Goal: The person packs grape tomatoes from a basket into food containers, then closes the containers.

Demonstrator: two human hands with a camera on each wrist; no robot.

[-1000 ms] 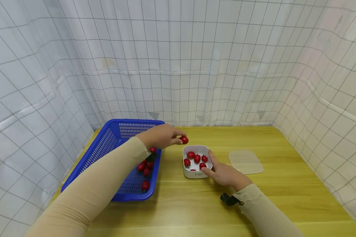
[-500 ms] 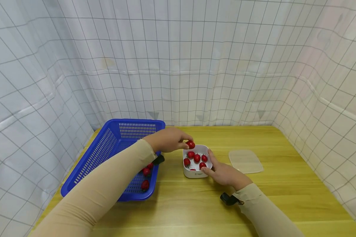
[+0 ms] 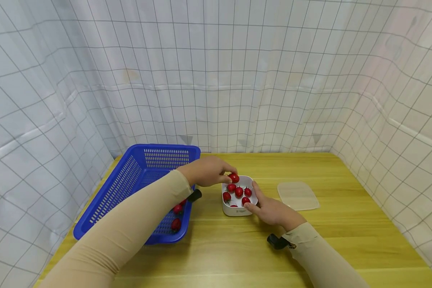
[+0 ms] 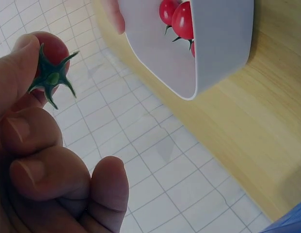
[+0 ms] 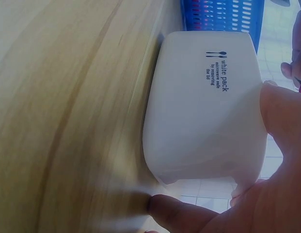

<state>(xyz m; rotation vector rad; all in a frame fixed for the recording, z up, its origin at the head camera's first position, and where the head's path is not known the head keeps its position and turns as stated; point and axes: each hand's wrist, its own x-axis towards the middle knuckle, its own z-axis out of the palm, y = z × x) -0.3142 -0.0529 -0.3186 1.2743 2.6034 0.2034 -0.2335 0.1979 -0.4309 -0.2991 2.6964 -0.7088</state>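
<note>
My left hand (image 3: 209,171) pinches a cherry tomato (image 3: 234,177) between thumb and fingers, over the far left corner of a white plastic food container (image 3: 232,212). In the left wrist view, the green star-shaped calyx (image 4: 53,77) of this tomato faces the camera, and the other fingers curl into the palm. Several cherry tomatoes (image 3: 239,192) lie apart inside the container. At its right side, my right hand (image 3: 271,211) holds the container, with the thumb on the near rim and fingers at the far right corner. Printed lettering (image 5: 218,73) shows on the container's wall.
A blue perforated basket (image 3: 167,239) stands to the left, with several tomatoes (image 3: 176,225) partly hidden under my left forearm. A flat translucent lid (image 3: 298,196) lies on the wooden table (image 3: 234,256) to the right. Grid-patterned white curtains (image 3: 223,80) surround the table.
My left hand has moved right with the cherry tomato, from beside the basket to over the container, and slightly lower. The right hand and container have stayed in place.
</note>
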